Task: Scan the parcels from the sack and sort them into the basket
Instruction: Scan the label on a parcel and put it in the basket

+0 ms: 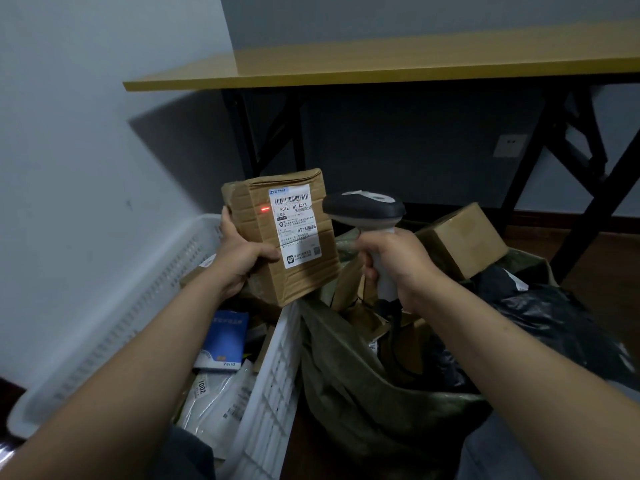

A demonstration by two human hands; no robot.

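My left hand (pixel 239 258) grips a brown cardboard parcel (pixel 256 237) by its left edge and holds it upright above the white basket (pixel 273 375), its white shipping label facing me. My right hand (pixel 394 265) grips the handle of a grey-and-white barcode scanner (pixel 363 209), whose head points left at the parcel. A small red scan light shows on the cardboard just left of the label. The olive green sack (pixel 346 386) lies open at lower right with more parcels inside. The basket holds a blue-and-white package (pixel 225 337) and white mailers (pixel 218 400).
A brown box (pixel 460 237) and a black plastic bag (pixel 554 327) lie on the sack at right. A yellow-topped table (pixel 381 67) with black folding legs stands behind. A pale wall is on the left. The scanner's cable runs down into the sack.
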